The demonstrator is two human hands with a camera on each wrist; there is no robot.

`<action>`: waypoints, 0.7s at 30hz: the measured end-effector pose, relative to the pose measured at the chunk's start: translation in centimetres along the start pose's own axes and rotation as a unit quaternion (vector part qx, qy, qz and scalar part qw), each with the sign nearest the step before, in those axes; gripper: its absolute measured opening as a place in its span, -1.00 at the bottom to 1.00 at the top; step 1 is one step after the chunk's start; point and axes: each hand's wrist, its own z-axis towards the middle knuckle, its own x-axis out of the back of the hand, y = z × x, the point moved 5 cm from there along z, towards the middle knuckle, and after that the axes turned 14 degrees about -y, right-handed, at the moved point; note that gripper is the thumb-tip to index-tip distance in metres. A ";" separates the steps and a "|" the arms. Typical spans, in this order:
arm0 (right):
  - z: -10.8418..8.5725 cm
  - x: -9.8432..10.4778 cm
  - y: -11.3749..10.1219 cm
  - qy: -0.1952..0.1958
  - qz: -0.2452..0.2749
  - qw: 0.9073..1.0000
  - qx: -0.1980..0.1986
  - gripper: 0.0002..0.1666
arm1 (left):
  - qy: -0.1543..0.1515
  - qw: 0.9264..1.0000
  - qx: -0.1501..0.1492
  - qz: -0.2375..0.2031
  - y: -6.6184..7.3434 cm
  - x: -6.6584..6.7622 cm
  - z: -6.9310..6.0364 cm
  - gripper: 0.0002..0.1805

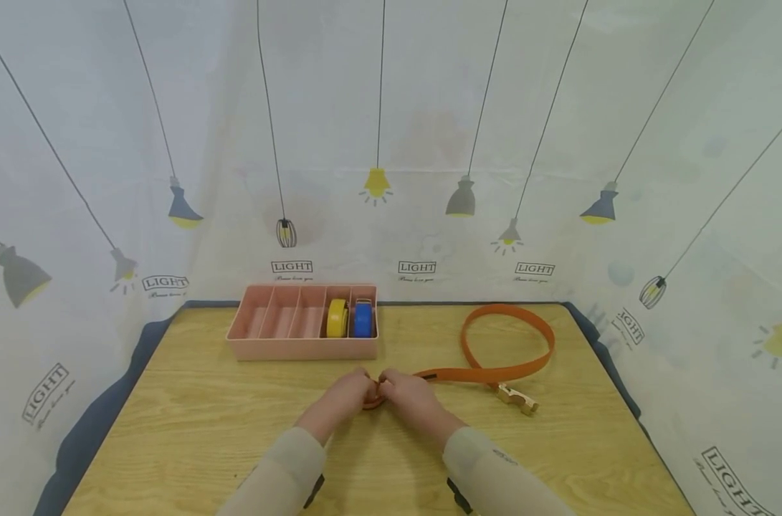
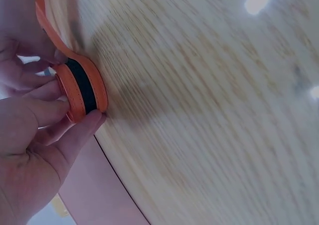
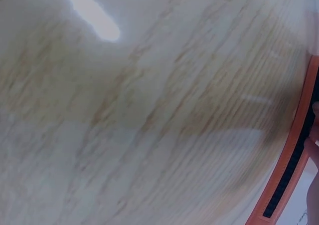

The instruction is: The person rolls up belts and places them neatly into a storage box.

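Note:
An orange belt (image 1: pixel 474 374) lies on the table, its far part looping round at the right and ending in a gold buckle (image 1: pixel 518 399). The near end is wound into a small coil (image 2: pixel 72 95) with a black stripe along its outer face. My left hand (image 1: pixel 345 398) pinches this coil between thumb and fingers. Close beside it, my right hand (image 1: pixel 413 401) pinches the strap where it runs off the coil. In the right wrist view only the fingertips (image 3: pixel 314 140) show at the edge, on the black-striped strap. Both hands partly hide the coil in the head view.
A pink compartment box (image 1: pixel 300 350) stands at the back, left of the belt loop. A yellow rolled belt (image 1: pixel 336 319) and a blue rolled belt (image 1: pixel 363 319) sit in its two rightmost compartments. A printed white cloth (image 1: pixel 416 229) hangs behind and at both sides.

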 end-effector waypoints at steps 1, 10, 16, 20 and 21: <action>0.0 0.0 -0.1 -0.004 -0.005 1.000 0.011 -0.81 | 0.000 1.000 -0.007 0.014 0.0 0.0 0.0 -0.84; 0.3 0.2 -0.5 -0.047 -0.026 0.998 0.033 -0.83 | 0.047 0.997 -0.037 0.042 -0.5 0.3 -0.5 -0.89; 0.3 0.7 -0.7 -0.006 0.002 0.998 0.060 -0.86 | 0.100 0.990 0.076 -0.070 -2.2 0.4 -1.0 -0.65; 0.4 0.5 -0.7 -0.004 0.010 0.998 0.055 -0.89 | 0.123 0.978 0.124 -0.116 -2.6 -0.1 -1.2 -0.64; 0.4 0.5 -0.7 -0.004 0.010 0.999 0.054 -0.89 | 0.130 0.976 0.130 -0.116 -2.7 -0.2 -1.2 -0.65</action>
